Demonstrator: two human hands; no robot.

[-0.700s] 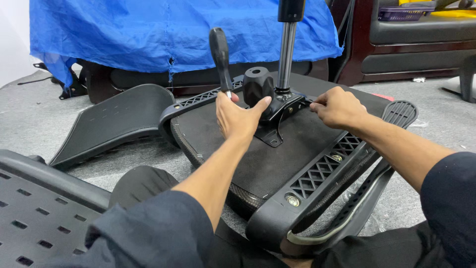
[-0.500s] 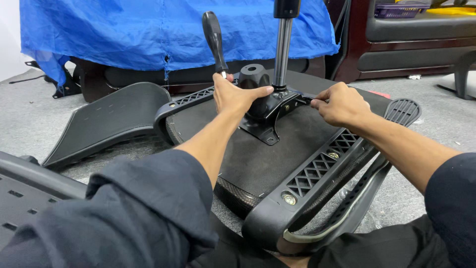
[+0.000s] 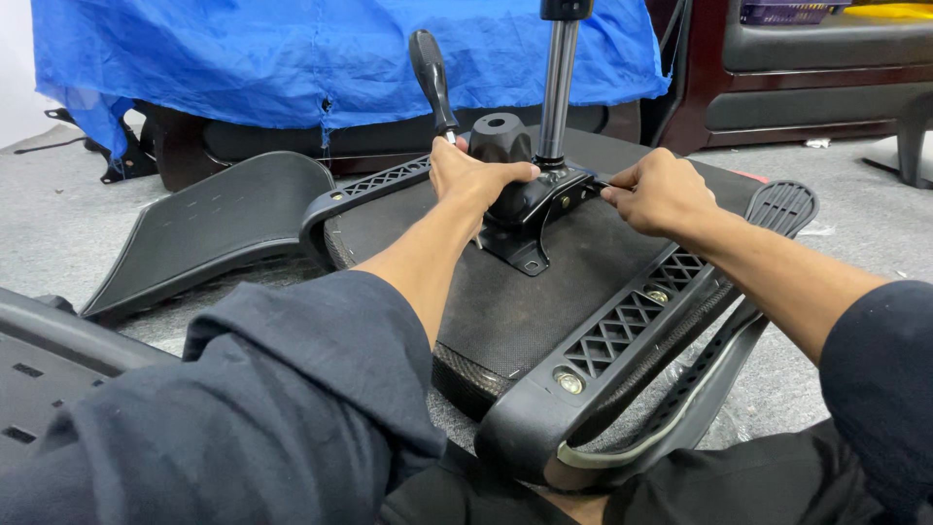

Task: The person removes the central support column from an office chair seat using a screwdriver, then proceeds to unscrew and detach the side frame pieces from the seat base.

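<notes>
Left hand (image 3: 473, 176) fingers clamped on screwdriver (image 3: 431, 80); right hand (image 3: 661, 192) fingers pinched at mechanism plate (image 3: 533, 209).

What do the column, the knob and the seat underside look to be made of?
Column: bright polished metal, mirror-like glints. Knob by the left hand: matte black, moulded look, likely plastic. Seat underside: black fabric, fine weave, dull; the ribbed frame around it looks like moulded plastic.

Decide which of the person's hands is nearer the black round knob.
Left. The left hand lies against the black round knob; the right hand sits apart, beyond the metal column.
</notes>
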